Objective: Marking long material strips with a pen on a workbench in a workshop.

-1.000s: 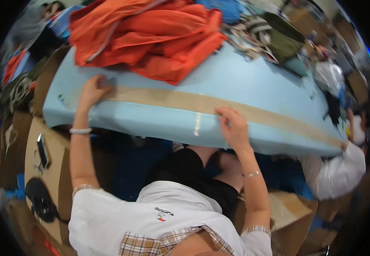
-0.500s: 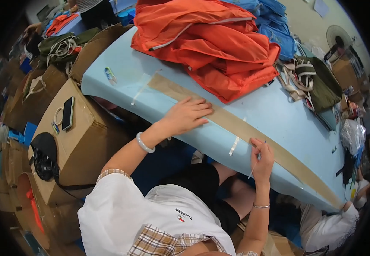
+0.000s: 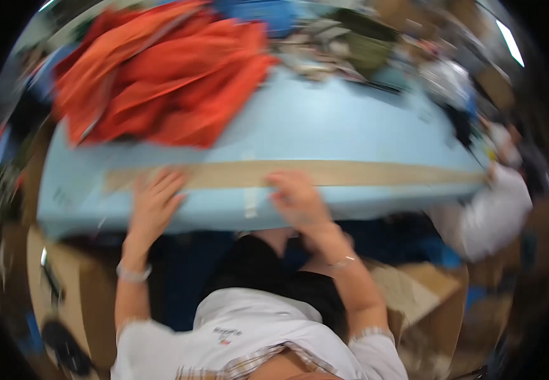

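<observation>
A long brown strip [image 3: 223, 175], like stiff paper, lies along the near side of the light-blue tabletop [image 3: 325, 120] and narrows towards the right. My left hand [image 3: 154, 199] rests flat with its fingers spread, on the strip's left part and the blue surface before it. My right hand [image 3: 296, 197] is at the strip's near edge around the middle, fingers curled inward. Motion blur hides what those fingers pinch. Between my hands a short piece of whitish tape [image 3: 250, 204] sits on the table's front edge.
A heap of orange fabric [image 3: 166, 82] covers the table's far left, with blue fabric [image 3: 258, 16] behind it. Olive bags with pale straps [image 3: 363, 47] lie at the back. Another person's white sleeve [image 3: 496, 212] reaches in at the right. Cardboard boxes [image 3: 65, 266] stand below the left edge.
The view has swung, so the table now lies nearly level across it. My right hand pinched a thin, pen-like stick earlier; that stick cannot be made out now. My left hand remains flat.
</observation>
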Available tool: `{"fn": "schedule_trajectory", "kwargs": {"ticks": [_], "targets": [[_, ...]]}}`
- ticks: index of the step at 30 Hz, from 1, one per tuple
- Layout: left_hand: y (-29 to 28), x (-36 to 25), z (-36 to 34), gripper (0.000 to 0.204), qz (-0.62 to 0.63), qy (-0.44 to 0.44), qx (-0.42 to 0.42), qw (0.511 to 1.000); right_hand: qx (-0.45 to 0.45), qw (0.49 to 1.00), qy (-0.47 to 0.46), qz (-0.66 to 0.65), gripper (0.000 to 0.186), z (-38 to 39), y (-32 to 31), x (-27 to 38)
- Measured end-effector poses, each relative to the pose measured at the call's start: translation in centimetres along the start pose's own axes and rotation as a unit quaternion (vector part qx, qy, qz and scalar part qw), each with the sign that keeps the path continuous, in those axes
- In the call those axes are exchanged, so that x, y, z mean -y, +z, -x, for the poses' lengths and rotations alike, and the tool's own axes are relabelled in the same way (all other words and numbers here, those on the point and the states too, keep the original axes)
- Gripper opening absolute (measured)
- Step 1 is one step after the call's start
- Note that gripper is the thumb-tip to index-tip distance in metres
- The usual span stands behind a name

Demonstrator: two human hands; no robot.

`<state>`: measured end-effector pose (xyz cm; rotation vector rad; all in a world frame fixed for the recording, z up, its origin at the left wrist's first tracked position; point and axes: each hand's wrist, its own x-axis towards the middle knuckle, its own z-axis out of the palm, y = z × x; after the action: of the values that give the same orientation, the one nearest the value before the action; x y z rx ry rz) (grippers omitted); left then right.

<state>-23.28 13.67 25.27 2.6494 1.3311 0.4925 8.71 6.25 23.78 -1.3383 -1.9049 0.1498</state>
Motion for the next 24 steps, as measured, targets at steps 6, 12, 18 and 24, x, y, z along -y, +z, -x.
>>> {"fn": "schedule_trajectory", "kwargs": {"ticks": [6,12,18,24], "targets": [[-1.4,2.3,2.2,0.040,-0.053,-0.071,0.023,0.996,-0.072,0.995,-0.065,-0.034,0.029,-0.8,1.6,0.2],[-1.6,6.3,2.3,0.037,-0.049,-0.099,-0.015,0.994,-0.062,0.997,-0.049,-0.020,0.026,-0.6,1.0,0.2],[-2.8,5.4,1.3,0.033,-0.131,-0.110,-0.024,0.985,-0.083,0.995,-0.061,-0.017,0.024,-0.9,1.4,0.4],[-1.2,-4.8,-3.9,0.026,0.092,0.112,-0.075,0.987,-0.088,0.994,-0.068,-0.003,0.024,-0.4,1.3,0.4]]}}
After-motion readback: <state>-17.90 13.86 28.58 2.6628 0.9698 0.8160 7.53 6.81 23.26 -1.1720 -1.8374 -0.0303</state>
